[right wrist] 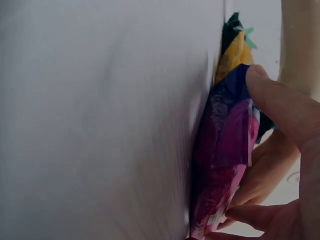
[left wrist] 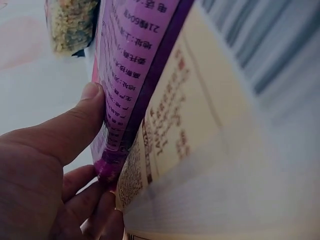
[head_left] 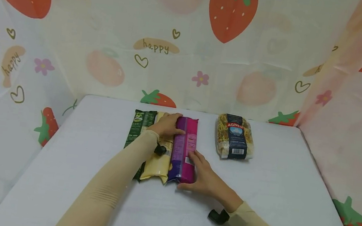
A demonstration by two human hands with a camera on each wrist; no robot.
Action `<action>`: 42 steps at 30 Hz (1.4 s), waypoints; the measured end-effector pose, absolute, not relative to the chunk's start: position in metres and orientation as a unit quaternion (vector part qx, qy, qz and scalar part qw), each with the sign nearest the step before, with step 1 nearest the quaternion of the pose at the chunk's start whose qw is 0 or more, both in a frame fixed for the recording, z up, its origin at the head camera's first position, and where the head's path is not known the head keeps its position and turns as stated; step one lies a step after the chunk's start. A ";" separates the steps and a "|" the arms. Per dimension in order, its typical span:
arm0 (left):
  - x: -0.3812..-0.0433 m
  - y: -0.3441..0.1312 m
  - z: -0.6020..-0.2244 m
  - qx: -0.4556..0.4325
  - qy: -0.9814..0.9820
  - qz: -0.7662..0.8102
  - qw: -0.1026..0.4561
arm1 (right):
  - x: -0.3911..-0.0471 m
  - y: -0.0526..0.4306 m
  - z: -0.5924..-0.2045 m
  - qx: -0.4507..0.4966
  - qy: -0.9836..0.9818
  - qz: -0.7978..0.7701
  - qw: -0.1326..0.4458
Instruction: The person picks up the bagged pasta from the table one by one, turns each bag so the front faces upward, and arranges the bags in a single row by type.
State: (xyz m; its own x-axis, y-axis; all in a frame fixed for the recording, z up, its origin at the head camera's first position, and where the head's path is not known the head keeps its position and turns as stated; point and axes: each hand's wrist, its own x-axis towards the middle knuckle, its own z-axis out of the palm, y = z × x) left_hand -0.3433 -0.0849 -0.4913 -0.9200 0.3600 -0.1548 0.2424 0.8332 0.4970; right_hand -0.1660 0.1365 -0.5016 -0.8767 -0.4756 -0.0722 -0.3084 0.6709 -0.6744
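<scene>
Three long bags lie side by side on a white table [head_left: 265, 198]: a dark green bag [head_left: 135, 128] on the left, a yellow bag [head_left: 157, 166] in the middle, and a purple and pink bag [head_left: 178, 154] on the right. The person's left hand [head_left: 166, 124] is at the far end, over the yellow one, with its thumb on the purple and pink one; I cannot tell if it grips or just touches. The right hand [head_left: 207, 178] is spread wide at the right edge of the purple and pink bag, thumb by its near end, fingers on its side. A fat bag of pasta [head_left: 234, 138] sits farther right, well apart. Behind is a cloth wall [head_left: 178, 78] with strawberries [head_left: 232, 13].
</scene>
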 end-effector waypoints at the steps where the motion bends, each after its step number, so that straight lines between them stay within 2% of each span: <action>1: -0.343 -0.085 -0.491 0.160 0.950 0.240 0.121 | -0.165 0.136 -0.501 -0.218 0.907 -0.339 0.123; 10: -0.332 -0.084 -0.478 0.173 0.949 0.236 0.117 | -0.163 0.126 -0.501 -0.208 0.924 -0.289 0.138; 17: -0.328 -0.086 -0.474 0.182 0.950 0.223 0.117 | -0.162 0.122 -0.503 -0.206 0.935 -0.258 0.126; 31: -0.328 -0.084 -0.475 0.176 0.945 0.238 0.140 | -0.164 0.129 -0.504 -0.211 0.933 -0.276 0.095; 42: -0.327 -0.089 -0.475 0.166 0.939 0.259 0.151 | -0.164 0.136 -0.499 -0.211 0.911 -0.333 0.121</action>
